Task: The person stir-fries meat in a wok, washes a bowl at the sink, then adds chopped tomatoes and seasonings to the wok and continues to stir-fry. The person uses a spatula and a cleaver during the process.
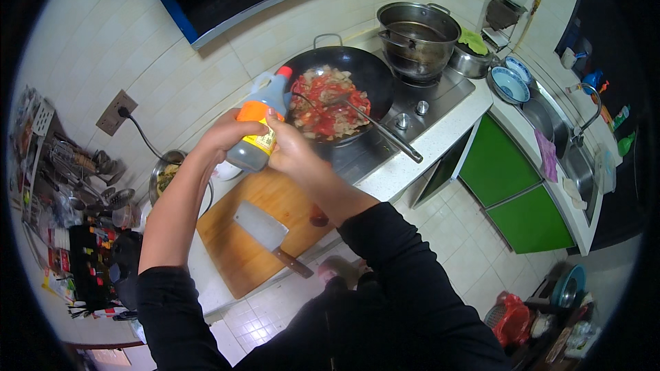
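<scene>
My left hand (232,134) and my right hand (290,147) both grip a plastic bottle (258,118) with an orange and yellow label and a red cap. The bottle leans over the left edge of a black wok (379,74), and a thin dark stream seems to run from it. In the wok lie red pieces, perhaps tomato, and pale brown pieces (330,98). A metal spatula (389,134) rests in the wok with its handle over the near rim. Below my hands, a cleaver (262,226) lies on a wooden cutting board (227,247).
A steel pot (412,46) stands on the back right of the gas stove (448,95). Blue and white bowls (509,85) sit beside the sink (580,175). A metal bowl of food (164,178) is left of the board. The range hood (289,5) hangs above.
</scene>
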Demonstrator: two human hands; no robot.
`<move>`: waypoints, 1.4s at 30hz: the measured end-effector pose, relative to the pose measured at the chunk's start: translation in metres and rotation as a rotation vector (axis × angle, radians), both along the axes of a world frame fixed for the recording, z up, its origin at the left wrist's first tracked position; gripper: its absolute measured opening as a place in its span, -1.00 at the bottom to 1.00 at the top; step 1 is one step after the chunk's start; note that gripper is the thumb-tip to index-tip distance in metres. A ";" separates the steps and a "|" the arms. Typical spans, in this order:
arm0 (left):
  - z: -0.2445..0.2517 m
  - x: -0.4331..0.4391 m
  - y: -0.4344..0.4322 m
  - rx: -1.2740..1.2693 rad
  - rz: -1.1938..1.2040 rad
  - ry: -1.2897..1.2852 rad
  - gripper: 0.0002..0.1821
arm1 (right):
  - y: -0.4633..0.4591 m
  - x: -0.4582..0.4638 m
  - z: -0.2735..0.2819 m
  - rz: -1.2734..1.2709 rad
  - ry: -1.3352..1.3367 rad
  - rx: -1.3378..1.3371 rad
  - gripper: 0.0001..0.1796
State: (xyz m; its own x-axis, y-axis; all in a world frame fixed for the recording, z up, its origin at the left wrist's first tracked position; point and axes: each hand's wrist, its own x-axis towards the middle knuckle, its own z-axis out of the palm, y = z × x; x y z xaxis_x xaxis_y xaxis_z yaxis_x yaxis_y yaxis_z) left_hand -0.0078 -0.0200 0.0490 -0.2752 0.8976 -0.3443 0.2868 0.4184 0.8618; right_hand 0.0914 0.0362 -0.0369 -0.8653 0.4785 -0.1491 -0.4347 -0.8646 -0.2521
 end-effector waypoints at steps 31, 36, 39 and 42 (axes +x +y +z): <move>0.000 0.023 -0.001 -0.055 0.161 0.032 -0.42 | -0.001 0.029 0.015 0.083 -0.013 -0.016 -0.56; 0.002 0.030 -0.003 -0.081 0.169 0.030 -0.43 | 0.000 0.032 0.015 0.116 0.005 -0.037 -0.56; 0.000 0.031 -0.003 -0.074 0.157 0.019 -0.43 | 0.001 0.031 0.011 0.118 0.008 -0.037 -0.55; -0.002 0.030 -0.001 -0.061 0.140 -0.009 -0.41 | 0.003 0.029 0.005 0.096 0.023 0.009 -0.50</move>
State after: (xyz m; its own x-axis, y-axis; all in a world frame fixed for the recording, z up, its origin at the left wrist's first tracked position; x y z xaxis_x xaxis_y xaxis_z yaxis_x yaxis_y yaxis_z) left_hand 0.0222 -0.0211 0.0474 -0.3926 0.8283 -0.3997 0.2148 0.5052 0.8359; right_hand 0.1204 0.0390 -0.0315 -0.9105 0.3942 -0.1249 -0.3553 -0.9003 -0.2513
